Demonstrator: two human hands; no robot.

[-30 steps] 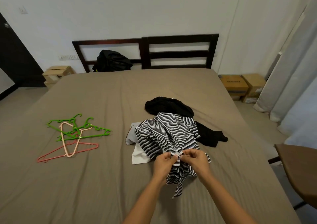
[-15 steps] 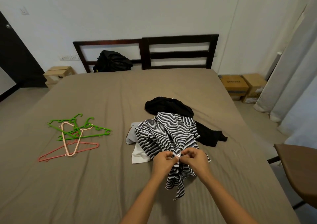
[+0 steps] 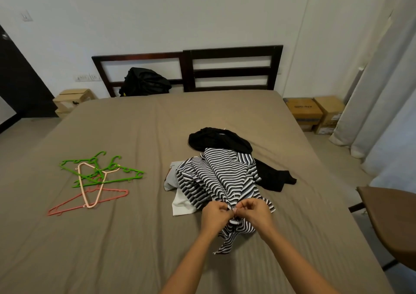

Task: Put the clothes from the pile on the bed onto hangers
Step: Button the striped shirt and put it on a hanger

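Hands: I see the left hand and right hand pressed close together, fingers curled. Both pinch one small spot on the near part of the striped shirt. What sits between the fingertips is too small for me to tell.
Striped shirt: bunched on the bed on top of the pile, its near end gathered up into the hands, with a strip trailing down toward me.
Pile: a black garment lies just behind the striped shirt, touching it. Another black piece spreads out to its right. A white garment pokes out from under its left side.
Hangers: well to the left of the striped shirt, in a loose overlapping heap on the bed. I count green hangers, a peach hanger lying across them, and a pink hanger nearest me.
Headboard: dark wood, far behind the striped shirt, with a black bag leaning against it.
Boxes: cardboard, on the floor behind and to the right of the striped shirt.
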